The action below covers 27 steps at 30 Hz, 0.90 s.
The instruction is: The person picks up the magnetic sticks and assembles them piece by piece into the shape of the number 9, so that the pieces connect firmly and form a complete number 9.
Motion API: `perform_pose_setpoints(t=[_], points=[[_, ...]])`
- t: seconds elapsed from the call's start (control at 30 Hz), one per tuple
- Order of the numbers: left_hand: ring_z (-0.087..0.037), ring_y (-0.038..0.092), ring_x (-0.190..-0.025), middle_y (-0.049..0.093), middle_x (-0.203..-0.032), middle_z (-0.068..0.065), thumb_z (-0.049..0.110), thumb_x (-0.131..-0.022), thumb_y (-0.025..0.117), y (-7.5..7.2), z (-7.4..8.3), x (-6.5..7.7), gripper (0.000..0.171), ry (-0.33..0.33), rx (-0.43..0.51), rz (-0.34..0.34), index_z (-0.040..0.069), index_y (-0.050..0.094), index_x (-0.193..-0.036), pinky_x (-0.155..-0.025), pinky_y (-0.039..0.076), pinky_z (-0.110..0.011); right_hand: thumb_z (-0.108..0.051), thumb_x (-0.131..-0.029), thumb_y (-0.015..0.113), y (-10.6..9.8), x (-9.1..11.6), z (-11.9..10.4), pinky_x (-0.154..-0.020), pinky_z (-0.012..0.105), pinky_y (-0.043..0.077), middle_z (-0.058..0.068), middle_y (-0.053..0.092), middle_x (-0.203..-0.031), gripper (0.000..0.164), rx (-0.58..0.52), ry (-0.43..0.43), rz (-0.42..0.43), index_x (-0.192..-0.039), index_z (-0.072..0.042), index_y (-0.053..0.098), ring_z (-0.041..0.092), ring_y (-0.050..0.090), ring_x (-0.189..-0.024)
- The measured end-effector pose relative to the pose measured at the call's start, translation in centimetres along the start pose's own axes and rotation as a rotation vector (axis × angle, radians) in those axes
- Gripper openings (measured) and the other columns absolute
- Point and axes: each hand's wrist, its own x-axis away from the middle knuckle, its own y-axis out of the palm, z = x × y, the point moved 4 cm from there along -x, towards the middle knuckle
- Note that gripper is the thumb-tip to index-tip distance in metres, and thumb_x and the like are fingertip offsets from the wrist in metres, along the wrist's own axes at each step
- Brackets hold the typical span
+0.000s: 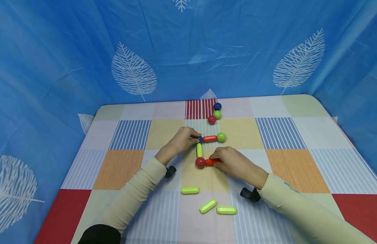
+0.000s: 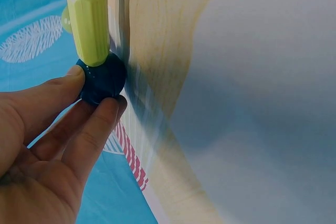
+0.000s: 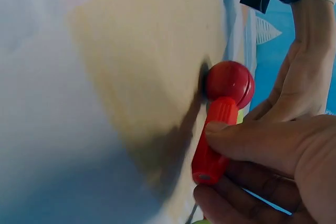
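Head view, left grip (image 1: 180,141) pinching blue ball (image 1: 201,139), right grip (image 1: 232,162) pinching nearer red rod (image 1: 210,162)

Three rods (image 1: 208,206) lie before the joined pieces (image 1: 199,150), three balls (image 1: 217,114) behind.

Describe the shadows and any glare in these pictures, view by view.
Head view: soft shadows on the patchwork tablecloth, pale sheen on the blue backdrop; left wrist view: a broad, blurry-edged shadow right of the blue ball; right wrist view: a dark shadow left of the red rod, deepening toward the bottom.
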Motion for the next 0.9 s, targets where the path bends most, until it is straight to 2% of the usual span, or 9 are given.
perform_pose_setpoints(t=[0.23,0.67,0.8,0.9], points=[[-0.023,0.065,-0.107,0.07,-0.115,-0.013,0.004,-0.092,0.067,-0.1,0.1,0.0,0.025,0.003,-0.009,0.003,-0.002,0.07,-0.117,-0.091,0.053,-0.032,0.0,-0.084,0.075,0.1,-0.3,-0.4,-0.072,0.029,0.054,0.002,0.068,-0.089,0.018,-0.005,0.006,-0.004,-0.101,-0.002,0.076,0.011,0.058,-0.076],[-0.024,0.064,-0.11,0.069,-0.117,-0.014,0.004,-0.093,0.066,0.3,-0.2,0.0,0.026,-0.011,0.007,-0.01,-0.002,0.069,-0.119,-0.094,0.052,-0.034,-0.002,-0.084,0.073,0.3,0.0,-0.1,-0.078,0.034,0.056,0.005,0.07,-0.097,0.023,-0.001,0.047,-0.014,-0.107,0.0,0.074,0.014,0.063,-0.084],[-0.024,0.064,-0.109,0.069,-0.117,-0.013,0.004,-0.094,0.066,0.2,-0.2,0.0,0.026,-0.009,-0.001,-0.009,-0.001,0.069,-0.118,-0.093,0.052,-0.034,-0.007,-0.088,0.072,-1.1,-0.5,0.3,-0.085,0.04,0.055,0.01,0.071,-0.106,0.025,0.002,0.089,0.024,-0.112,0.001,0.072,0.023,0.066,-0.097],[-0.024,0.064,-0.109,0.069,-0.117,-0.013,0.005,-0.093,0.066,0.1,-0.1,0.0,0.026,-0.013,-0.012,-0.004,-0.001,0.069,-0.118,-0.094,0.052,-0.034,-0.008,-0.089,0.071,-2.8,-1.7,1.5,-0.092,0.046,0.052,0.015,0.068,-0.117,0.033,0.025,0.137,0.072,-0.121,0.001,0.068,0.031,0.063,-0.109]])
